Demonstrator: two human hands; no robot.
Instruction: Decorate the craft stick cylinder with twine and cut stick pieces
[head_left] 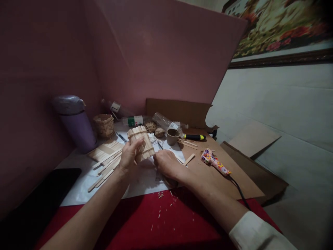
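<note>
Currently | stick bundle [146, 143]: in left hand [128, 153] | right hand [166, 162]: just beside

Beyond the right hand [167, 163] stands a cup [172, 140]; nearer, red cloth [139, 225] leaves room.

Purple tumbler [78, 130] toward far-left corner of table [145, 222]. Clear plastic bottles [163, 120] along far edge, torn cardboard strip [179, 110] upright behind. Black flat thing [52, 194], left edge, unclear what. More cardboard [251, 139] past right edge. Framed flower picture [281, 31] on white wall [270, 93].
</note>
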